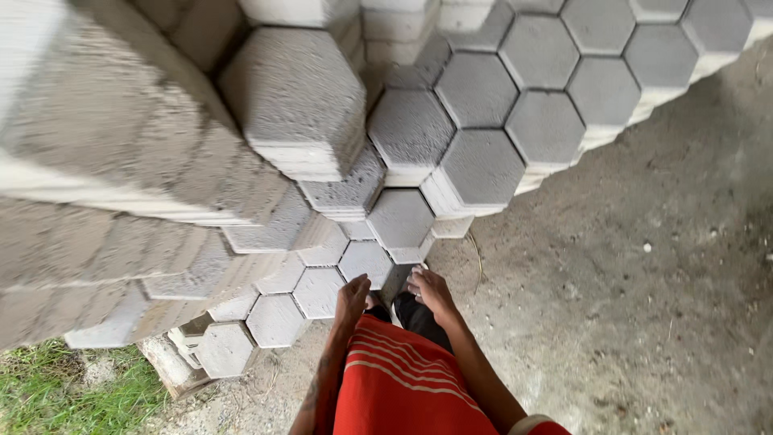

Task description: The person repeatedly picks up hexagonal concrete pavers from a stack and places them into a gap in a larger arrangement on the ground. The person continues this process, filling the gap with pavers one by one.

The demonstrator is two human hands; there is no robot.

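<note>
Stacks of grey hexagonal concrete pavers (475, 165) rise in steps in front of me, tallest at the upper left. My left hand (352, 296) reaches down with its fingers stretched out, touching the edge of a low paver (364, 259). My right hand (432, 292) is just to the right, its fingers bent against the side of a narrow grey block edge (395, 282) that shows between the two hands. Whether that hand grips the block is unclear. A red striped shirt (394, 383) and dark trousers fill the view below my hands.
Bare dusty concrete floor (628, 290) with small stones spreads to the right. A patch of grass (56, 387) lies at the bottom left. A wooden pallet corner (165, 366) sticks out under the low pavers. A blurred tall stack (97, 145) looms close at the left.
</note>
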